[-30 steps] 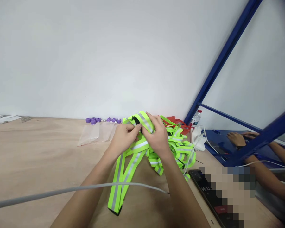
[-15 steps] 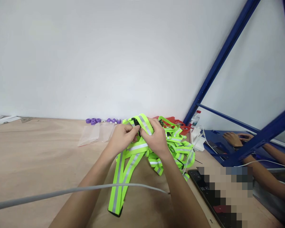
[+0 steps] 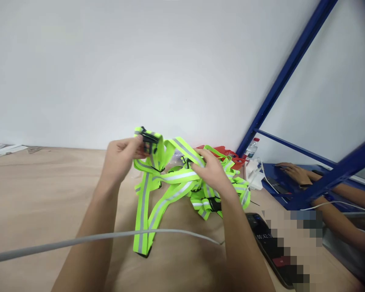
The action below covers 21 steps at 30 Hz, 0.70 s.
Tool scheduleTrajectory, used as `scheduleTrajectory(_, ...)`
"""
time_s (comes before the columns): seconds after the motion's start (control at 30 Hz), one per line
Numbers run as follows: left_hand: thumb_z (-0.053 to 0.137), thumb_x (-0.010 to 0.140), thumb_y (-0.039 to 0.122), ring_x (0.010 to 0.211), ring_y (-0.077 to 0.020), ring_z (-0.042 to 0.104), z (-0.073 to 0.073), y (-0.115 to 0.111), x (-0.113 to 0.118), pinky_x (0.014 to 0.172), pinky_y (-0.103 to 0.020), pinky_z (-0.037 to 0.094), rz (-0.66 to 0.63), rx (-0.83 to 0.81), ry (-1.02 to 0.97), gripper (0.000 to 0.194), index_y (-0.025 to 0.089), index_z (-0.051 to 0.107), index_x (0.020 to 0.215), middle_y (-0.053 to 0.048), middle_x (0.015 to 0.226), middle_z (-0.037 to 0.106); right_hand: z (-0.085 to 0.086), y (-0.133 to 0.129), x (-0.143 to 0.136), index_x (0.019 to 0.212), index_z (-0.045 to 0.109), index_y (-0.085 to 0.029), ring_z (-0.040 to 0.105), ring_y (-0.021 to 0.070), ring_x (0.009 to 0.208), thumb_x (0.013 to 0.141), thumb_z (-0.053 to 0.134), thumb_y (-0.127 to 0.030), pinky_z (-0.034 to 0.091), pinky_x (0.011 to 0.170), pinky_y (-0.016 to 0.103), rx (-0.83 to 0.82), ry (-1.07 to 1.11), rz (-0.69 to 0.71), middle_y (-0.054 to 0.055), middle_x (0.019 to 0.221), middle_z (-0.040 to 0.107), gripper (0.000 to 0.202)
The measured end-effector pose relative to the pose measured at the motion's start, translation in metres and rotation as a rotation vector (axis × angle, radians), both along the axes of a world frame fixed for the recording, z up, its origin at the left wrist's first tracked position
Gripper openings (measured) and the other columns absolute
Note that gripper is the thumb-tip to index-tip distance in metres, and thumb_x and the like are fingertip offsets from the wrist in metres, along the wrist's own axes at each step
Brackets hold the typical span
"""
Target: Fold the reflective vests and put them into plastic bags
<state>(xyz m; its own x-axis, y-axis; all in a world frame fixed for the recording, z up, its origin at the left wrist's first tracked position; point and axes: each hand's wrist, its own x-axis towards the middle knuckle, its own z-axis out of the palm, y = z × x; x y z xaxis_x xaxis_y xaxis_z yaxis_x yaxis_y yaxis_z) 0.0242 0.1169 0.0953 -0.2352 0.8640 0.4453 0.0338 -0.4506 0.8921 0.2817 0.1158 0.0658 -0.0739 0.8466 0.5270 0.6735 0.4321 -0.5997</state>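
My left hand [image 3: 121, 156] pinches a black buckle [image 3: 149, 140] on a neon yellow-green reflective strap [image 3: 143, 202], lifted above the table. From there the strap, with its silver stripe, hangs down in a long loop whose black-fitted end lies near me. My right hand [image 3: 211, 168] grips another stretch of the same strap, thumb and fingers closed around it. Beneath and beside that hand lies a tangled heap of similar reflective straps [image 3: 240, 186] with black buckles. The right hand and forearm cover part of the heap.
A grey cable [image 3: 79, 239] crosses in front of my forearms. A phone [image 3: 267, 243] showing a timer lies at right. Behind the heap are a red bag [image 3: 239, 162] and a water bottle [image 3: 252, 148]. Past the blue metal frame [image 3: 292, 69], another person's hands [image 3: 295, 174] rest at a desk.
My hands have drawn apart. The left has moved left and up with the buckle, while the right has shifted slightly right, spreading the strap between them.
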Motion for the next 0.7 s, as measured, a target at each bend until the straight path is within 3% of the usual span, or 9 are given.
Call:
scheduleTrajectory(0.1, 0.066, 0.082, 0.045, 0.068, -0.0242, 0.075, 0.003, 0.004, -0.022, 0.058, -0.031, 0.062, 0.005, 0.063, -0.247, 0.029, 0.018, 0.069, 0.072, -0.006, 0.072, 0.074, 0.002, 0.002, 0.017, 0.104, 0.064, -0.02, 0.063, 0.0283, 0.098, 0.074, 0.063, -0.027, 0.048, 0.093, 0.044, -0.048, 0.029, -0.089, 0.007, 0.104, 0.069, 0.031)
scheduleTrajectory(0.17, 0.065, 0.084, 0.043, 0.073, -0.0244, 0.075, 0.004, 0.003, -0.03, 0.065, -0.033, 0.063, -0.014, 0.133, -0.293, 0.028, 0.019, 0.068, 0.07, -0.006, 0.075, 0.075, 0.001, 0.004, 0.018, 0.096, 0.061, -0.021, 0.063, 0.0247, 0.089, 0.075, 0.066, -0.03, 0.049, 0.086, 0.04, -0.052, 0.132, -0.053, 0.003, 0.095, 0.068, 0.023)
scheduleTrajectory(0.27, 0.067, 0.085, 0.04, 0.072, -0.0227, 0.073, 0.006, -0.006, -0.033, 0.071, -0.033, 0.062, -0.185, 0.148, 0.055, 0.035, 0.019, 0.065, 0.057, -0.004, 0.068, 0.072, -0.003, 0.006, 0.007, 0.093, 0.056, -0.023, 0.062, 0.0202, 0.079, 0.076, 0.072, -0.037, 0.051, 0.076, 0.034, 0.03, 0.43, 0.025, 0.0, 0.088, 0.066, 0.027)
scheduleTrajectory(0.37, 0.068, 0.088, 0.04, 0.069, -0.0204, 0.069, 0.006, -0.013, -0.024, 0.067, -0.03, 0.058, -0.343, 0.121, 0.437, 0.035, 0.019, 0.07, 0.06, -0.003, 0.068, 0.071, -0.002, 0.005, -0.001, 0.098, 0.055, -0.023, 0.064, 0.0194, 0.079, 0.077, 0.072, -0.041, 0.053, 0.077, 0.034, 0.233, 0.671, -0.072, 0.001, 0.089, 0.068, 0.033)
scheduleTrajectory(0.43, 0.069, 0.087, 0.041, 0.076, -0.021, 0.069, 0.005, -0.012, -0.016, 0.069, -0.03, 0.058, -0.165, 0.288, 0.272, 0.027, 0.02, 0.075, 0.072, -0.004, 0.078, 0.073, 0.002, 0.0, 0.002, 0.099, 0.06, -0.022, 0.067, 0.0209, 0.08, 0.077, 0.074, -0.039, 0.054, 0.078, 0.035, 0.131, 0.523, -0.023, 0.002, 0.092, 0.071, 0.031)
scheduleTrajectory(0.5, 0.073, 0.083, 0.041, 0.086, -0.0221, 0.07, 0.003, -0.009, -0.01, 0.073, -0.031, 0.059, 0.037, 0.449, -0.012, 0.02, 0.021, 0.076, 0.082, -0.004, 0.091, 0.075, 0.006, -0.005, 0.009, 0.093, 0.068, -0.021, 0.068, 0.0229, 0.077, 0.073, 0.077, -0.036, 0.055, 0.075, 0.036, -0.174, 0.174, 0.154, 0.002, 0.088, 0.074, 0.026)
scheduleTrajectory(0.57, 0.077, 0.08, 0.038, 0.084, -0.0215, 0.069, 0.003, -0.005, -0.008, 0.069, -0.029, 0.059, 0.05, 0.444, -0.18, 0.017, 0.021, 0.075, 0.081, -0.004, 0.09, 0.074, 0.008, -0.007, 0.014, 0.087, 0.072, -0.021, 0.069, 0.025, 0.076, 0.074, 0.075, -0.034, 0.055, 0.075, 0.038, -0.268, 0.014, 0.207, 0.003, 0.084, 0.075, 0.019)
scheduleTrajectory(0.6, 0.077, 0.079, 0.036, 0.079, -0.02, 0.068, 0.004, -0.004, -0.008, 0.064, -0.028, 0.058, 0.01, 0.401, -0.243, 0.017, 0.02, 0.072, 0.076, -0.004, 0.085, 0.072, 0.009, -0.007, 0.015, 0.089, 0.073, -0.02, 0.07, 0.0262, 0.08, 0.077, 0.073, -0.034, 0.056, 0.078, 0.04, -0.161, 0.072, 0.142, 0.004, 0.087, 0.075, 0.018)
scheduleTrajectory(0.7, 0.075, 0.079, 0.032, 0.072, -0.0164, 0.064, 0.008, -0.003, -0.01, 0.061, -0.027, 0.058, -0.045, 0.331, -0.477, 0.018, 0.019, 0.065, 0.072, -0.002, 0.079, 0.066, 0.008, -0.004, 0.008, 0.11, 0.069, -0.018, 0.068, 0.0285, 0.1, 0.088, 0.062, -0.037, 0.053, 0.093, 0.044, 0.477, 0.47, -0.271, 0.011, 0.107, 0.073, 0.03)
